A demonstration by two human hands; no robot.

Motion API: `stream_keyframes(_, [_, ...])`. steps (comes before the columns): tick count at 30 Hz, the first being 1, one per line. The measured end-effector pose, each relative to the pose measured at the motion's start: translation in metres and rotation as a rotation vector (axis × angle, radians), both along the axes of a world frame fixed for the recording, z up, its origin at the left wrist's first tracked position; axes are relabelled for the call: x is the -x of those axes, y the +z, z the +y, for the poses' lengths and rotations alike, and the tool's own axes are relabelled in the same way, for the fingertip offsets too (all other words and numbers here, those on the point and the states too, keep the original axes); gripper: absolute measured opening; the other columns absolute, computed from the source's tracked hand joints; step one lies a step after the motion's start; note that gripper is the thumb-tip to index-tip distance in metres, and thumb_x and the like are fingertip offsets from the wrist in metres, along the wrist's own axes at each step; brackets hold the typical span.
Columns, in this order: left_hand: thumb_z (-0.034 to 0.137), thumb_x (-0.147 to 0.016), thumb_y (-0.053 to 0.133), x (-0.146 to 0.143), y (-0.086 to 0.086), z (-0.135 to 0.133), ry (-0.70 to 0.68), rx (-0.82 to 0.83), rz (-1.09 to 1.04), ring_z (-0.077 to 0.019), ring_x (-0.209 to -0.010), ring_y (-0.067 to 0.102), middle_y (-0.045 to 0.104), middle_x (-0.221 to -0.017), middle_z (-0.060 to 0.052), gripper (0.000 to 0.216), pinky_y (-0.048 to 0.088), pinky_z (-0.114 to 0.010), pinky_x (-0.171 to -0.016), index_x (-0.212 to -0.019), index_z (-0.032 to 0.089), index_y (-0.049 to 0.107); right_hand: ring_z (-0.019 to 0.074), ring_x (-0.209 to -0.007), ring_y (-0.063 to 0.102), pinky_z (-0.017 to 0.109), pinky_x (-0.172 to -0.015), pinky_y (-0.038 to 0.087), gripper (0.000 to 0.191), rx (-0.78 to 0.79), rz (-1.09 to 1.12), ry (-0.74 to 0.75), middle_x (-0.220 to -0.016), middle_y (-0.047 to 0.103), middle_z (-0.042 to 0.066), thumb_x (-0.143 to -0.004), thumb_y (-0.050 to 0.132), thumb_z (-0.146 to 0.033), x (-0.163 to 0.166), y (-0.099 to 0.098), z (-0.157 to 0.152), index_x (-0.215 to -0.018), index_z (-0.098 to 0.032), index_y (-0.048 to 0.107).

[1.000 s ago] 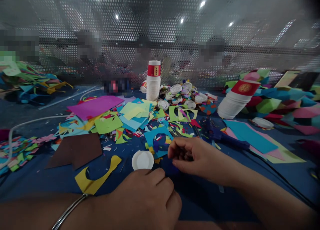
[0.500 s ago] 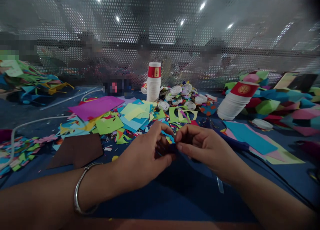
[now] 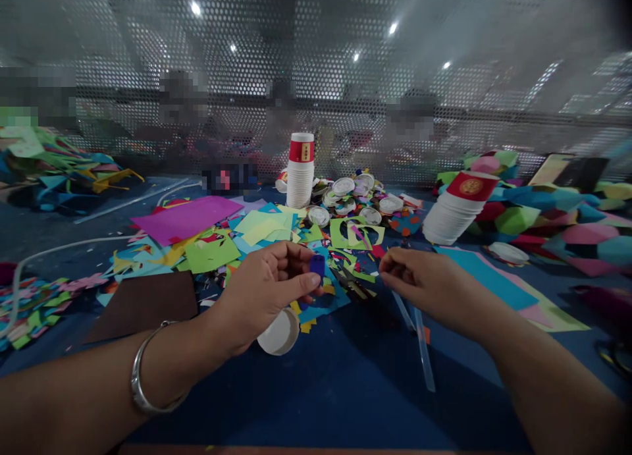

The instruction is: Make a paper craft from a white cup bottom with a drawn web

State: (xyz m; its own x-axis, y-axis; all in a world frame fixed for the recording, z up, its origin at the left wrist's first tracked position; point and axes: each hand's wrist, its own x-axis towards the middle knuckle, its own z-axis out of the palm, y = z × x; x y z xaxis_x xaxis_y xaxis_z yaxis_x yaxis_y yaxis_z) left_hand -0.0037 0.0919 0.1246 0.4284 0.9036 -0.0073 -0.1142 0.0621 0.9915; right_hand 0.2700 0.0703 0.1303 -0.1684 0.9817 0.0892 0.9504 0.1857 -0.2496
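Observation:
Between the thumb and fingers of my left hand (image 3: 269, 280) is a small dark-blue paper piece (image 3: 317, 265), held upright. My right hand (image 3: 419, 274) hovers apart from it on the right, fingers curled together; whatever may be in them is hidden. Below my left hand a white paper cup (image 3: 280, 333) lies tipped on the table, partly covered by that hand. Scissors (image 3: 351, 282) lie amid paper scraps between both hands. Clear glue sticks (image 3: 423, 353) rest under my right hand.
A tall stack of paper cups (image 3: 300, 178) stands at the back, and another stack (image 3: 459, 205) leans at the right. Round white discs (image 3: 343, 186) are heaped between them. Coloured sheets (image 3: 187, 218), a brown sheet (image 3: 143, 303) and blue paper (image 3: 494, 277) lie around.
My hands have parted: the right moved right, the left slightly left, keeping the blue paper piece. The white cup, scissors and more of the glue sticks have come into view.

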Motion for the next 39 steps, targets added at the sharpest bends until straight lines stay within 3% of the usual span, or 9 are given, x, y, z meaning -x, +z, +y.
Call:
stream_keyframes(7, [0.022,-0.082,0.077,0.001,-0.005,0.002,-0.020,-0.006,0.010,-0.0124,-0.074,0.071,0.065,-0.080,0.003,0.024,0.053,-0.022,-0.064,-0.095,0.017,0.058,0.0208,-0.069,0.060,0.031,-0.063,0.036,0.014,-0.001,-0.141,-0.028,-0.079,0.066,0.006,-0.088,0.050,-0.017,0.009,-0.008,-0.001,-0.095,-0.018,0.062])
stream_keyframes(12, [0.022,-0.082,0.076,0.000,-0.004,0.002,-0.022,-0.022,0.023,-0.0122,-0.074,0.072,0.063,-0.081,0.003,0.022,0.052,-0.022,-0.063,-0.094,0.017,0.058,0.0185,-0.061,0.056,0.029,-0.058,0.032,0.018,-0.010,-0.131,-0.065,-0.073,0.063,0.004,-0.081,0.054,-0.016,0.013,-0.006,-0.001,-0.096,-0.018,0.064])
stream_keyframes(16, [0.020,-0.083,0.075,0.000,-0.004,0.003,-0.019,-0.022,-0.006,-0.0113,-0.073,0.072,0.061,-0.080,0.004,0.019,0.052,-0.021,-0.063,-0.091,0.016,0.058,0.0165,-0.059,0.054,0.028,-0.057,0.035,0.017,-0.034,-0.045,-0.053,-0.070,0.060,0.000,-0.086,0.051,-0.022,0.014,-0.001,-0.003,-0.098,-0.021,0.063])
stream_keyframes(22, [0.020,-0.079,0.077,-0.003,-0.006,0.007,0.001,0.027,-0.035,-0.0113,-0.068,0.070,0.061,-0.077,0.004,0.021,0.051,-0.021,-0.062,-0.088,0.016,0.059,0.0139,-0.054,0.051,0.025,-0.051,0.037,0.018,-0.098,0.194,0.014,-0.066,0.059,-0.003,-0.089,0.048,-0.028,0.015,-0.003,-0.005,-0.091,-0.023,0.065])
stream_keyframes(31, [0.020,-0.081,0.075,-0.003,-0.006,0.007,-0.029,0.005,-0.030,-0.0108,-0.069,0.069,0.062,-0.076,0.004,0.019,0.051,-0.021,-0.062,-0.088,0.016,0.058,0.0171,-0.065,0.059,0.027,-0.060,0.042,0.019,-0.039,-0.021,0.203,-0.076,0.063,0.002,-0.080,0.051,-0.006,0.018,-0.016,0.000,-0.084,-0.020,0.063])
stream_keyframes(36, [0.019,-0.082,0.075,-0.002,-0.008,0.007,-0.044,0.007,-0.040,-0.0104,-0.068,0.070,0.065,-0.076,0.003,0.018,0.051,-0.020,-0.062,-0.087,0.016,0.057,0.0236,-0.082,0.062,0.034,-0.072,0.044,0.014,-0.122,-0.077,0.236,-0.087,0.064,0.006,-0.084,0.052,-0.010,0.016,-0.013,-0.003,-0.089,-0.020,0.061])
stream_keyframes(39, [0.018,-0.081,0.076,-0.003,-0.008,0.008,-0.042,0.052,-0.051,-0.0112,-0.068,0.071,0.067,-0.075,0.002,0.020,0.052,-0.020,-0.062,-0.086,0.016,0.057,0.0210,-0.077,0.062,0.032,-0.069,0.045,0.007,-0.273,0.029,0.191,-0.087,0.063,0.004,-0.088,0.054,-0.017,0.018,-0.008,-0.006,-0.093,-0.021,0.058])
